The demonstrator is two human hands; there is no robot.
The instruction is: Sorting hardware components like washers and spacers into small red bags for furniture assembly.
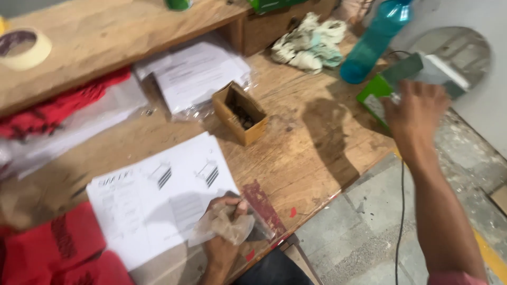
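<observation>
At the far left of the wooden workbench [311,158], red cloth pieces [53,243] lie heaped at the near corner, and more red cloth [53,108] is tucked under the raised shelf, where a roll of masking tape [21,47] sits on top. Next along, a printed instruction sheet [153,195] with line drawings lies flat on the bench. The person's left hand [227,221] rests on the sheet's lower right edge, fingers curled tight around a crumpled, translucent plastic bag [224,227] that bulges out of the fist toward the left.

Behind that, a stack of papers in a clear sleeve [195,74] leans out from under the shelf, and just beside it stands a small open cardboard box [240,113] with dark little pieces inside; I cannot tell what they are. Further back, a bundle of pale rags [309,42] lies against a drawer, with a teal plastic bottle [377,39] standing to its right.

At the bench's right edge, the right hand [417,113] reaches out over a green and white box [401,87], fingertips on it or just above it. The hand is blurred, so I cannot tell whether the fingers are grasping the box or spread loose. A black cable [400,221] hangs down over the concrete floor [364,221].
</observation>
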